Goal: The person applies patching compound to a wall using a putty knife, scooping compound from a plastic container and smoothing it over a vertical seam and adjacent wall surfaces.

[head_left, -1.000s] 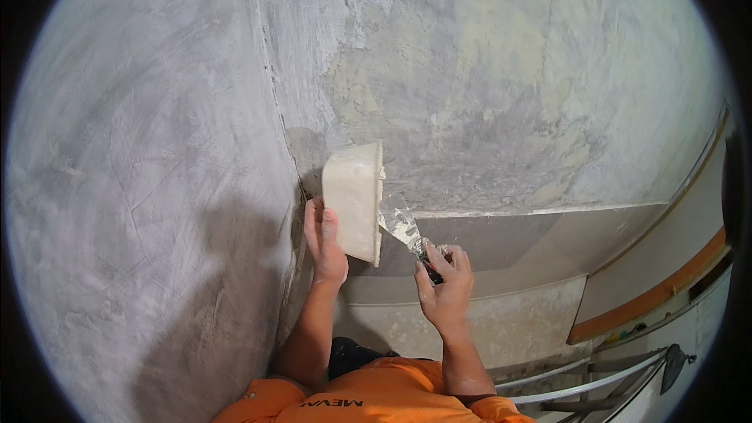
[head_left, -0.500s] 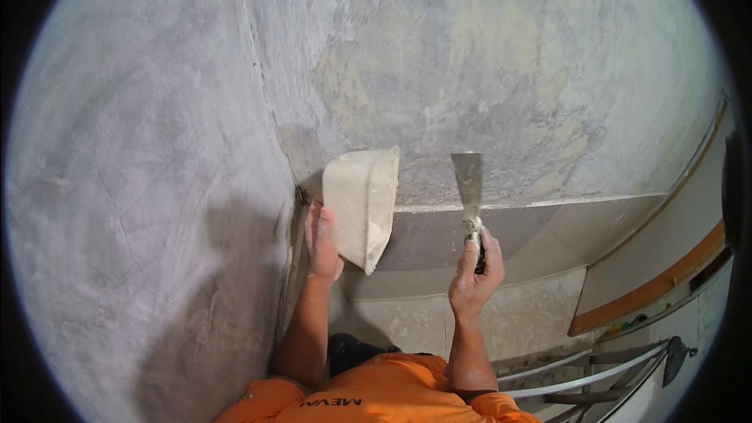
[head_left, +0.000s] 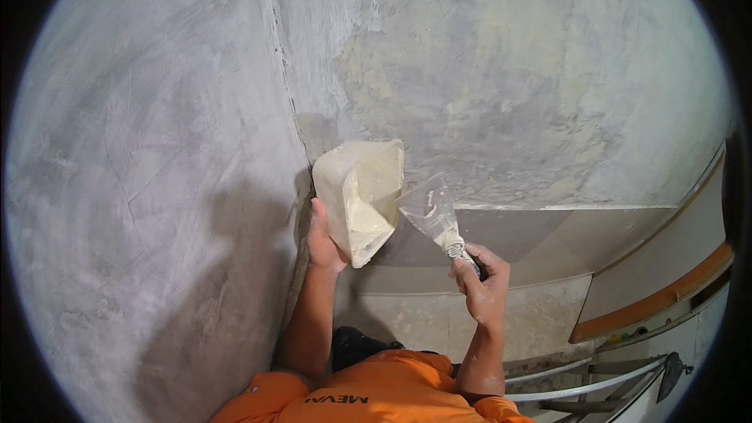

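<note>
My left hand (head_left: 323, 241) grips a cream-coloured plaster tub (head_left: 338, 180) from its left side and base. The tub is tilted, its mouth facing right, and pale wet plaster (head_left: 366, 215) shows inside. In my right hand (head_left: 486, 286) is a putty knife (head_left: 431, 211), held by its dark handle. Its wide metal blade points up and left, with its corner close to the tub's rim. Smears of plaster lie on the blade and around its neck. White dust coats the fingers of both hands.
A patchy, plastered wall (head_left: 478, 94) stands ahead and meets another grey wall (head_left: 157, 110) at a corner on the left. Grey tiles (head_left: 501, 235) run below the plaster. At right are a wood-edged panel (head_left: 658, 298) and metal rails (head_left: 603, 376).
The tub has turned so that its inside now shows. The putty knife has swung from upright to tilted left, its blade nearer the tub and its flat face in view.
</note>
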`<state>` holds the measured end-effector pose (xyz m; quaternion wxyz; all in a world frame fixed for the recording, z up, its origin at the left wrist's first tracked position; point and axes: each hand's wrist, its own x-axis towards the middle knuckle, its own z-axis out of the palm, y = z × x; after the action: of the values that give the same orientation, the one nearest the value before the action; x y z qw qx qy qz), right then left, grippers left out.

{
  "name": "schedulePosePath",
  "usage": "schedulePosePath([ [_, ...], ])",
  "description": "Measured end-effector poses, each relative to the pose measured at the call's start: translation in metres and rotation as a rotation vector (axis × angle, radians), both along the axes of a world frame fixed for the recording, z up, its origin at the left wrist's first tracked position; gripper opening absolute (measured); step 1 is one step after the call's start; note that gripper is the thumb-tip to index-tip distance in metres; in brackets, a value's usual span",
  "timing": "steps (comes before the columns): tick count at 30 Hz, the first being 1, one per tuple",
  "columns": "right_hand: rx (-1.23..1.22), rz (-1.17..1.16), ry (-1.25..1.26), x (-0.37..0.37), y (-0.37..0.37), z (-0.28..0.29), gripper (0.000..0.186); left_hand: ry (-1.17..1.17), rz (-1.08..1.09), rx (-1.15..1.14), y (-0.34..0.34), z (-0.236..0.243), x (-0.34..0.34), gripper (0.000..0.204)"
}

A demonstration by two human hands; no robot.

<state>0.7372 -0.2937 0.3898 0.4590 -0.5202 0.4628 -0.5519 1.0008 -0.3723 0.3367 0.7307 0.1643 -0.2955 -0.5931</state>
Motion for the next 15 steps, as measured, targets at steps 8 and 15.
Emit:
schedulePosePath([
  [8, -0.356, 0.040, 0.411, 0.014, 0.004, 0.006, 0.031, -0.106, 0.071, -0.074, 0.002, 0.003, 0.001, 0.077],
  [15, 0.234, 0.272, -0.022, -0.002, 0.007, 0.011, 0.028, -0.322, 0.218, -0.163, -0.002, -0.003, 0.016, 0.088],
])
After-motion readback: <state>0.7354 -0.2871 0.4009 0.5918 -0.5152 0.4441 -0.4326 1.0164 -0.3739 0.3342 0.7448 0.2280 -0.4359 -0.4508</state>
